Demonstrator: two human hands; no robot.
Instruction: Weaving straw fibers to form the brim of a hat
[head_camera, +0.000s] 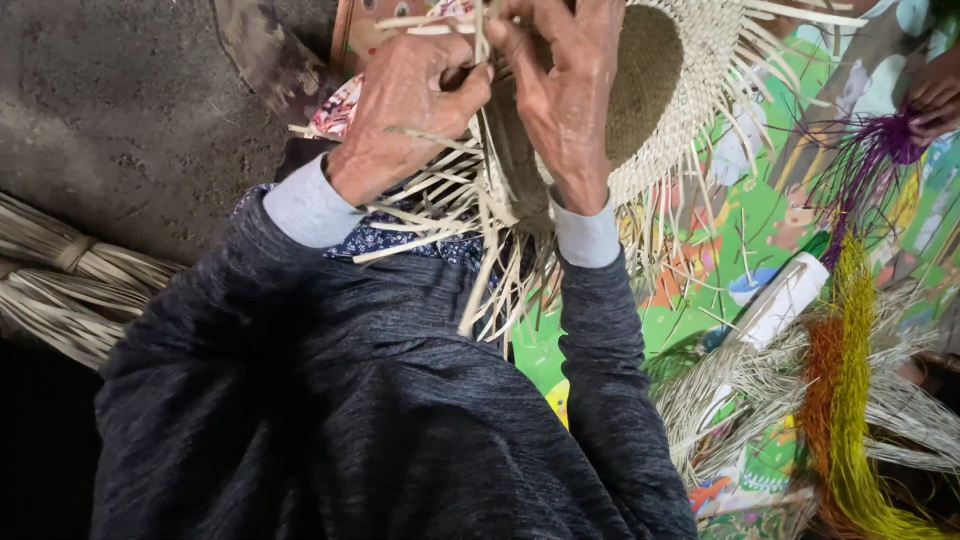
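Premises: an informal home weaving workplace at floor level, not a fitted workshop. Evidence as follows. The ground is a bare, stained concrete floor. A bright patterned plastic mat covers part of it and serves as the work surface. Tied bundles of pale dried straw lie on the concrete. Loose straw together with dyed orange, yellow and purple fibres is heaped on the mat. A half-woven straw hat with loose strand ends is in hand.
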